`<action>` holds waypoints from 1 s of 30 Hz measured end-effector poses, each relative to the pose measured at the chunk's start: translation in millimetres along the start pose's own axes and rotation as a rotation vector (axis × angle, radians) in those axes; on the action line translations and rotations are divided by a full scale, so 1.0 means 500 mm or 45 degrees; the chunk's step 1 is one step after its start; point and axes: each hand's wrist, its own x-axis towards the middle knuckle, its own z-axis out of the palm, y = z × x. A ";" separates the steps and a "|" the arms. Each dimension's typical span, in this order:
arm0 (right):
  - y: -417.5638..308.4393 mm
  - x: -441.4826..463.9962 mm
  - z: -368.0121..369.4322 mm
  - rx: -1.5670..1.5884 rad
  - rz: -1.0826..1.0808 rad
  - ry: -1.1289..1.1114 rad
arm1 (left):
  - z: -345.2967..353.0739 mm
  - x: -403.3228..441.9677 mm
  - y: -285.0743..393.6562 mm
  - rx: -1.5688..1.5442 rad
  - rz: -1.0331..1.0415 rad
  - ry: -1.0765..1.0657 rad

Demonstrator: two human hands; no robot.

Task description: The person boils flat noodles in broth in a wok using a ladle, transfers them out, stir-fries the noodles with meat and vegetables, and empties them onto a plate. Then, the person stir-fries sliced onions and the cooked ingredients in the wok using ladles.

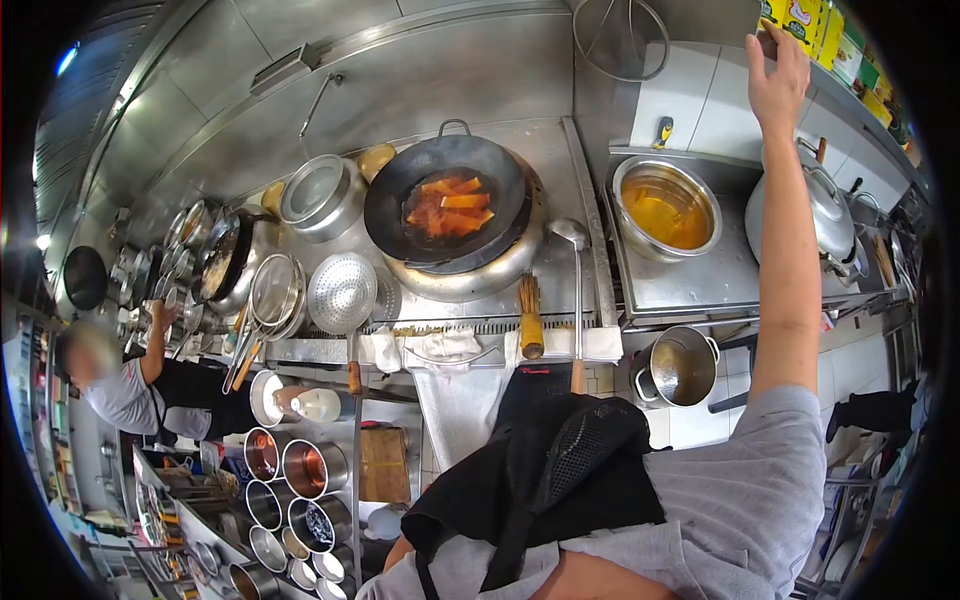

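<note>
My right arm is stretched up toward the shelf at the top right, and my right hand (780, 85) is beside yellow and green packages (808, 28). A small dark item shows at its fingers, too small to make out. My left hand is out of sight. On the stove, a black wok (400, 190) holds orange-brown pieces (462, 205) in dark liquid. Right of the wok lie a ladle (570, 235) and a bamboo brush (530, 315); a perforated skimmer (342, 292) is at its left.
A steel bowl of yellow liquid (665, 210) stands on the right counter, beside a large lidded pot (825, 205). Below is a two-handled pot (680, 365). Several containers (312, 468) stand at lower left. Another person (125, 395) works at far left.
</note>
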 end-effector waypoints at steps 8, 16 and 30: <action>-0.076 0.012 -0.050 0.295 0.145 0.066 | -0.052 -0.040 0.111 -0.205 0.063 -0.065; -0.065 0.026 -0.070 0.330 0.161 -0.064 | -0.060 -0.047 0.345 -0.030 0.200 -0.049; 0.019 0.007 -0.005 0.252 0.100 -0.066 | -0.020 0.090 -0.003 0.465 0.086 0.091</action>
